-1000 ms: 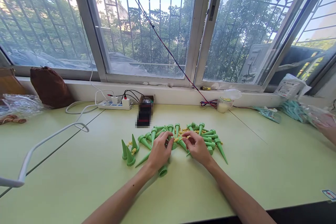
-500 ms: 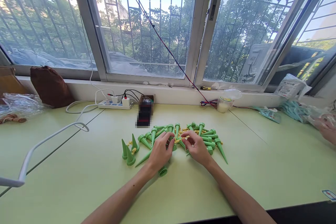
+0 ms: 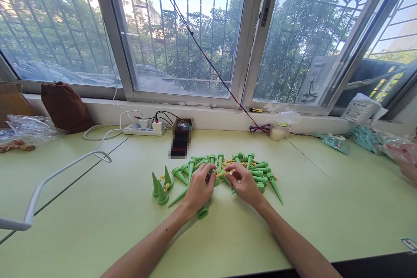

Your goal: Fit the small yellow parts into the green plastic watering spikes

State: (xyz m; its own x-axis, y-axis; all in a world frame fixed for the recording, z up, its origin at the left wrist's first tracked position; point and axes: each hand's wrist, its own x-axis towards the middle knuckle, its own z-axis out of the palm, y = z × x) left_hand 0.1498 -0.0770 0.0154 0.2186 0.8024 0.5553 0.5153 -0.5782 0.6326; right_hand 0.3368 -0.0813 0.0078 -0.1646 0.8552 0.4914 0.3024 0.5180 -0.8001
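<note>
Between my two hands is a small yellow piece, its ends at the fingertips. My left hand is closed in a pinch at its left end. On the other end, the thumb and forefinger of my right hand are pinched. Around and behind both hands lie several green plastic cone spikes with ribbed caps, like plant watering spikes. Small yellow pieces are heaped among them. Left of my left hand, three green spikes stand point up, with yellow pieces beside them. A green spike's open end shows below my left wrist.
A white cable arches over the table's left side. At the back stand a power strip, a small box and a clear tub. A brown bag is far left. Another person's hand shows at the right edge.
My hands stay nearly still around the yellow piece, which sits slightly differently between the fingertips. The other person's hand at the right edge has shifted slightly. The view has moved a little.
</note>
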